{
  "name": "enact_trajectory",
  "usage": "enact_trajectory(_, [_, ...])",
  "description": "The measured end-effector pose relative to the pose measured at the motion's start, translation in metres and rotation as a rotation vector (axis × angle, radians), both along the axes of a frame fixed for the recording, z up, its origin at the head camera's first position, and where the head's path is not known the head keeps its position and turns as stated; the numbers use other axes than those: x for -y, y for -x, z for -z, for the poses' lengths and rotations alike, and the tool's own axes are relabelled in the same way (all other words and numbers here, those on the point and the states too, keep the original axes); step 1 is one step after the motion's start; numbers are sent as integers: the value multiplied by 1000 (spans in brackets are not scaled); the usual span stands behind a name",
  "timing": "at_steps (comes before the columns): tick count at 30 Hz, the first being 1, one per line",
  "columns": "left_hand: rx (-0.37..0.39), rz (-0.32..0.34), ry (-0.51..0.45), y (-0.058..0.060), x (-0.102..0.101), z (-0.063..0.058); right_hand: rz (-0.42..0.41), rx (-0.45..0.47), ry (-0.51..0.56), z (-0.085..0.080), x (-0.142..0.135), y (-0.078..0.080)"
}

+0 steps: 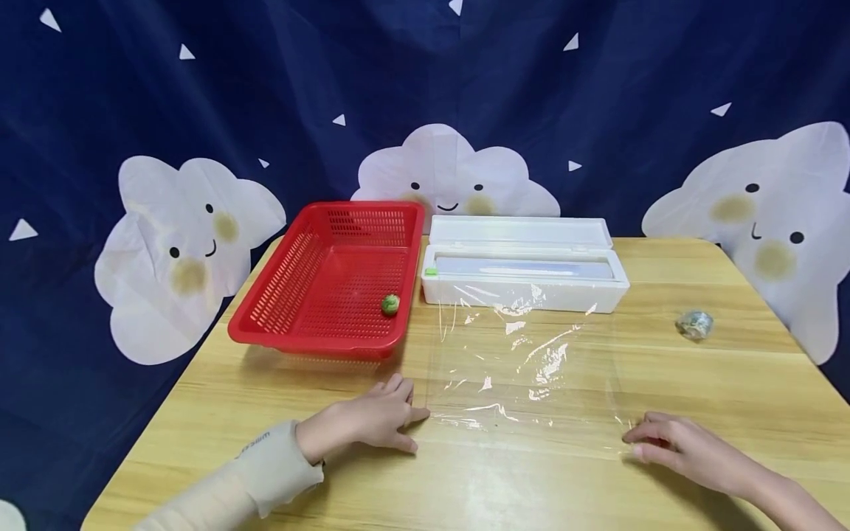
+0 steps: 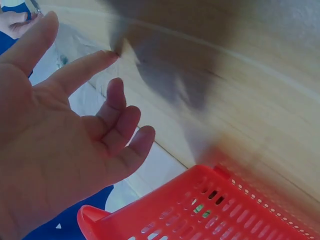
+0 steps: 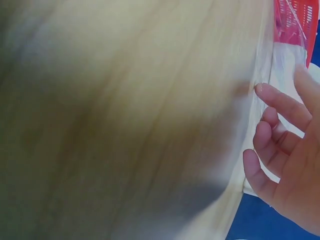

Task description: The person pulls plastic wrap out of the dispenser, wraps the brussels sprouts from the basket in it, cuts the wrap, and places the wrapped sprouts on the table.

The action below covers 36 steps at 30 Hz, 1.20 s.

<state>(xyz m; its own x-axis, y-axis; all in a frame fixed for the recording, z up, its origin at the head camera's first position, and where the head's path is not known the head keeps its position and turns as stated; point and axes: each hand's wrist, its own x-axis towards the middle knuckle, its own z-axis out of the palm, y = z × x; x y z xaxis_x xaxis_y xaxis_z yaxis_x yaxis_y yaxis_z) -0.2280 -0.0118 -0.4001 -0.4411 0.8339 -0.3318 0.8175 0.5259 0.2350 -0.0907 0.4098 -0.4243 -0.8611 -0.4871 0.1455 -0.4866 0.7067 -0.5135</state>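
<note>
A sheet of clear plastic wrap (image 1: 524, 369) lies over the table, drawn out from a long white wrap box (image 1: 521, 293) whose lid stands up. My left hand (image 1: 378, 413) touches the sheet's left edge with a straight index finger; in the left wrist view its thumb stands apart and the other fingers bend loosely. At the near right corner of the wrap is my right hand (image 1: 684, 450), index fingertip against the edge. The right wrist view shows that thumb apart from the index finger, the others loosely bent.
A red plastic basket (image 1: 319, 343) stands at the back left with a small round green vegetable (image 1: 389, 304) inside. To the right lies a small wrapped bundle (image 1: 694, 324) in crinkled clear film. Behind the wooden table (image 1: 744, 369) hangs a dark blue cloud-print curtain (image 1: 299, 74).
</note>
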Motion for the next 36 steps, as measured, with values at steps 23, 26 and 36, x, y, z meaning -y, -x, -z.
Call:
enact_trajectory(23, [179,-107,187,-5,9,-6,84,94,-11,7,3,5])
enact_trajectory(26, [181,-99,169,-6,11,-6,92,87,-15,7,2,3])
enact_trajectory(36, [-28,-25,-78,-3,8,-5,78,64,2,7,5,1])
